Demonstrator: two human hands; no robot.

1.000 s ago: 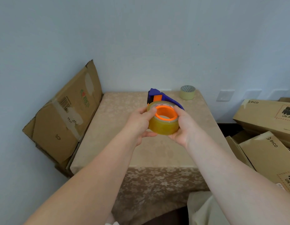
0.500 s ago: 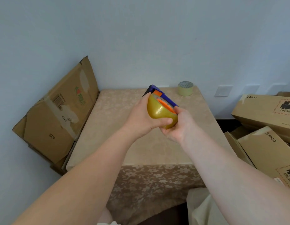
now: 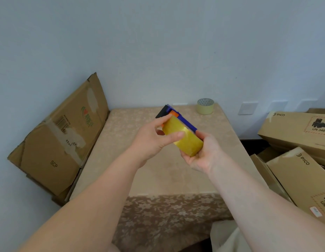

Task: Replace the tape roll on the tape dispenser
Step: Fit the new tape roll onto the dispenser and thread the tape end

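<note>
I hold a blue and orange tape dispenser (image 3: pixel 183 120) above the middle of the table (image 3: pixel 158 171), tilted on its side, with a yellowish roll of tape (image 3: pixel 185 139) mounted on it. My right hand (image 3: pixel 203 153) cradles the roll and dispenser from below and the right. My left hand (image 3: pixel 154 140) grips the roll from the left, thumb pressed on its outer face, fingers near the black front end. A second, paler tape roll (image 3: pixel 205 106) stands at the table's far right corner.
The table carries a beige flowered cloth. A flattened cardboard box (image 3: pixel 61 135) leans against the wall on the left. Brown PICO boxes (image 3: pixel 300 135) are stacked on the right. Wall sockets (image 3: pixel 248 108) sit behind the table.
The dispenser turned from showing the orange hub to showing the roll's outer face. Both hands shifted their grip; my left thumb now lies across the tape.
</note>
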